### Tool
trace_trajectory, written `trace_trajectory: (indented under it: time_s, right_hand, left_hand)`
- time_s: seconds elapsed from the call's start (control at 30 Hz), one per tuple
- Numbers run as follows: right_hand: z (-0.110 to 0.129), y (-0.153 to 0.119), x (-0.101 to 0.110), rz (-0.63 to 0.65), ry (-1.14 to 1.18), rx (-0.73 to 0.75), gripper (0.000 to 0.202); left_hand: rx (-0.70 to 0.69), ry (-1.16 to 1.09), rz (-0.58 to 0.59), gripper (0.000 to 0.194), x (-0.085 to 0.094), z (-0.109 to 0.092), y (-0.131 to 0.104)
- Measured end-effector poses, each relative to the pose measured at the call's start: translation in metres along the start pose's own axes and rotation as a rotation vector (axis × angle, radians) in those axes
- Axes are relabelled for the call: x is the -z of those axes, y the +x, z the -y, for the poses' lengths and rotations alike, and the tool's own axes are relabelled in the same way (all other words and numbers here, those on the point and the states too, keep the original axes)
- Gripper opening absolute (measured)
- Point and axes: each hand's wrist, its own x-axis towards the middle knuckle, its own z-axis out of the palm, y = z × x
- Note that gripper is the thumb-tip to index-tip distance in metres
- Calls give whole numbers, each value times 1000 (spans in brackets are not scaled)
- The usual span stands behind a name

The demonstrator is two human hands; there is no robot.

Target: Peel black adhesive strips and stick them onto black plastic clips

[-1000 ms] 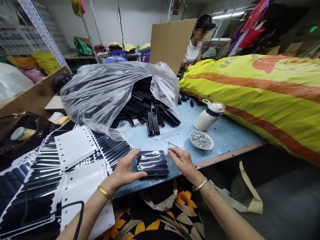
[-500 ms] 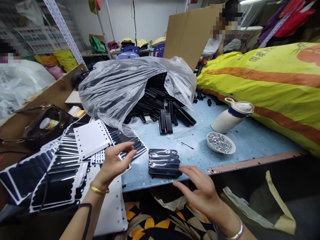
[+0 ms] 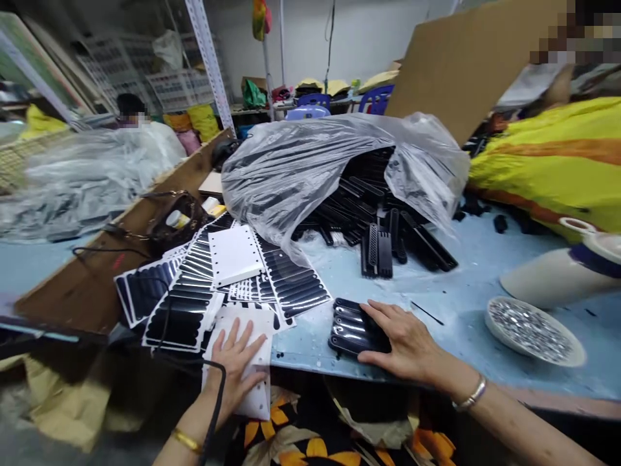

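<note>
My left hand [image 3: 237, 359] lies with fingers spread flat on a white sheet [image 3: 261, 396] with dark dots along its edge, overhanging the table's front. My right hand [image 3: 400, 340] wraps over the right side of a block of black glossy plastic pieces [image 3: 352, 327] lying side by side near the front edge. Its thumb is at the near side and its fingers at the far side. Left of the block are sheets of black strip stickers [image 3: 295, 281], with a white sheet stack [image 3: 235, 255] on top.
A clear plastic bag [image 3: 291, 168] spills black plastic pieces [image 3: 383, 249] behind my hands. To the right are a bowl of small silvery parts [image 3: 531, 330], a tilted white container [image 3: 543, 275] and a thin black rod [image 3: 427, 312]. A yellow sack [image 3: 553, 162] stands beyond; a person sits back left.
My left hand has come down from the air onto the white sheet, its fingers spreading. My right hand has closed over the black block's right side. The view has turned left.
</note>
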Motion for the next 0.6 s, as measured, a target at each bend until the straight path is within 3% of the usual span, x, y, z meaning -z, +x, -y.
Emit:
trace_trajectory:
  time_s: [0.07, 0.13, 0.23, 0.3, 0.37, 0.5, 0.57, 0.6]
  right_hand:
    - [-8, -1, -13, -15, 9, -14, 81]
    - [-14, -3, -23, -37, 19, -17, 78]
    - [-18, -6, -29, -47, 34, -30, 75]
    - [-20, -6, -29, -46, 31, -34, 75]
    - [-20, -3, -24, -76, 27, -37, 73]
    - [-2, 8, 4, -280, 153, -50, 65]
    - [24, 13, 24, -321, 365, -43, 62]
    - [41, 17, 34, -278, 504, -60, 62]
  left_hand:
    - [-10, -176, 44, 54, 13, 0, 9]
    - [41, -455, 10, 44, 29, -5, 15]
    - [336, -1052, -215, 35, 57, -13, 22]
    - [533, -1477, -372, 49, 77, -16, 30]
    - [601, -1760, -506, 62, 96, -17, 42]
    - [568, -1974, -619, 67, 120, -30, 71]
    - [497, -2000, -585, 70, 123, -52, 84]
    - [452, -1987, -546, 72, 122, -68, 89]
